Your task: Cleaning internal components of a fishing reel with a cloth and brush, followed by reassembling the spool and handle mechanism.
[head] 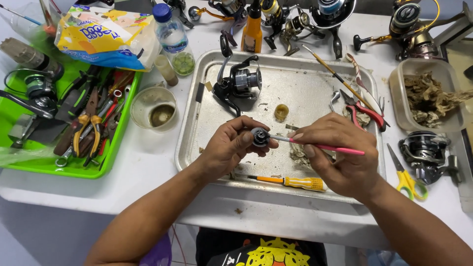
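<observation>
1. White surface [148, 172] crowded with fishing-reel parts and tools; a metal tray [197, 123] lies in the middle, in front of the person.
2. Left hand [231, 148] hovers over the tray, its fingers [256, 124] clenched around a small dark round reel part [259, 136].
3. Right hand [340, 152] grasps a thin pink-handled brush [325, 146] like a pen; the brush tip touches the reel part.
4. On the tray behind the hands lies a black spinning reel [239, 83], with a small yellowish cup [281, 112] near it. A yellow-handled screwdriver [295, 182] lies at the tray's near edge, and red-handled pliers [364, 111] at its right side.
5. At the left, a green tray [116, 148] holds pliers and wrenches; a clear cup [153, 107] stands between the two trays.
6. To the right lie yellow scissors [406, 177] and another reel [423, 152]. More reels line the far edge.
</observation>
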